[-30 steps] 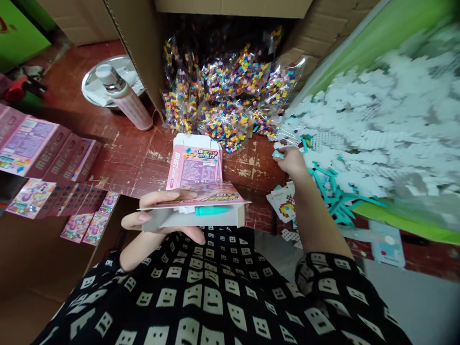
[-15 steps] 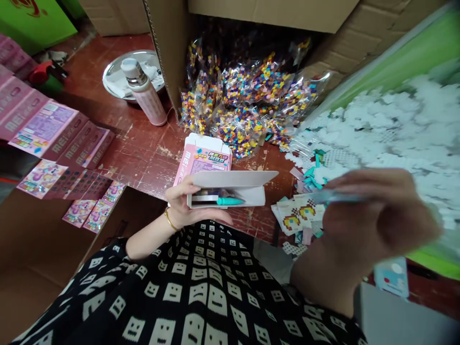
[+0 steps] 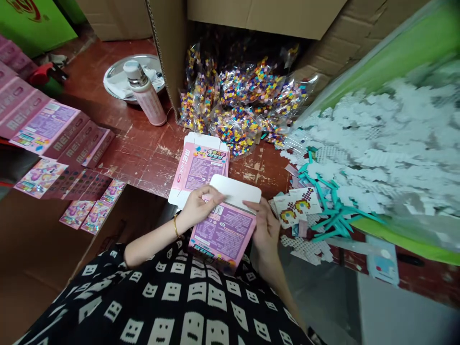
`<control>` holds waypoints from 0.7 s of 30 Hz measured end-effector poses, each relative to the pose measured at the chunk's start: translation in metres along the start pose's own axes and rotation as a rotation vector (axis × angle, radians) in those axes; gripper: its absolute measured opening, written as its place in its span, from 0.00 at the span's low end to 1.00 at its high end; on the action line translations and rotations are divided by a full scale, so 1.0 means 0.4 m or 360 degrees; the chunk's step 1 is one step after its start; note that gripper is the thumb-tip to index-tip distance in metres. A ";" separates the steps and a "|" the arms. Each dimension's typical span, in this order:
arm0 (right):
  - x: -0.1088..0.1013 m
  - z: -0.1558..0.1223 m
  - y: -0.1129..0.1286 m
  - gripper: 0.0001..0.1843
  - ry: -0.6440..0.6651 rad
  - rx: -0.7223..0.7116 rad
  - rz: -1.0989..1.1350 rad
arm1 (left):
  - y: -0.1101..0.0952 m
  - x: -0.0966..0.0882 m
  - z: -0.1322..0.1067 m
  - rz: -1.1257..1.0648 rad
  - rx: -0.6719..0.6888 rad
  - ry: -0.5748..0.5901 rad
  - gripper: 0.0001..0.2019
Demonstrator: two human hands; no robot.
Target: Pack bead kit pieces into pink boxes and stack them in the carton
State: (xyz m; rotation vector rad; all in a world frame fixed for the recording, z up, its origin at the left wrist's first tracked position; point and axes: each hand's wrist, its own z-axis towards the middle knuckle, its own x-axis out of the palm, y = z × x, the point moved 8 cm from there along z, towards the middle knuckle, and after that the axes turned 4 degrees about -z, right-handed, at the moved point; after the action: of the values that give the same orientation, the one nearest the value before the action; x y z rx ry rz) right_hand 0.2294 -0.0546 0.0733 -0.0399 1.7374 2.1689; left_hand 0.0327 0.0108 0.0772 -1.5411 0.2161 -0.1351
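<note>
A pink and purple cardboard box [image 3: 226, 230] is held in front of my body, its printed panel facing me and its white end flap [image 3: 239, 190] raised. My left hand [image 3: 201, 203] grips its upper left edge, thumb on the panel. On the right edge, my right hand [image 3: 265, 223] holds the box with its fingers near the base of the flap. What lies inside the box is hidden. Just beyond it, flattened pink box blanks [image 3: 201, 165] lie stacked on the red table.
Bags of coloured beads [image 3: 237, 124] fill an open carton. Teal pen-like tools [image 3: 336, 211], printed cards [image 3: 298, 207] and white pegboards [image 3: 377, 139] lie right. A flask [image 3: 145, 93] stands by a metal tray [image 3: 115, 79]. Finished-looking pink boxes [image 3: 64, 127] are stacked left.
My right hand has come back from the right and now grips the box. The box has turned from showing its open inside with a teal tool to showing its printed panel.
</note>
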 end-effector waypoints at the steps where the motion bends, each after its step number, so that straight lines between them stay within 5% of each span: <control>1: 0.009 -0.016 -0.014 0.21 -0.0054 -0.0008 0.0027 | 0.024 0.005 -0.005 -0.0009 -0.0078 0.0034 0.25; 6: 0.045 -0.014 -0.025 0.18 -0.0060 -0.0067 -0.0082 | 0.047 0.004 -0.009 0.0003 0.0045 0.0089 0.22; 9: 0.038 0.001 -0.033 0.08 -0.0247 -0.0012 0.0138 | 0.039 -0.022 -0.007 -0.0189 0.0222 -0.0133 0.14; 11: 0.040 0.008 -0.033 0.17 -0.0274 0.0048 0.0325 | 0.042 -0.031 -0.005 -0.0348 0.0220 -0.0207 0.20; 16: 0.045 0.045 0.027 0.08 0.0161 0.0259 0.0152 | 0.033 0.007 0.002 -0.0331 -0.0173 0.0117 0.17; 21: 0.031 0.083 0.035 0.12 0.0630 0.0396 0.0136 | -0.005 0.014 -0.001 -0.0300 -0.0206 0.0122 0.16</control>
State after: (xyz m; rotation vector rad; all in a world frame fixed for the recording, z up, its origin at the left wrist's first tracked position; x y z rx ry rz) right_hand 0.2203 -0.0222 0.0914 -0.3592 2.2536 2.0892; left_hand 0.0383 0.0092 0.0787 -1.6857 0.1418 -0.3348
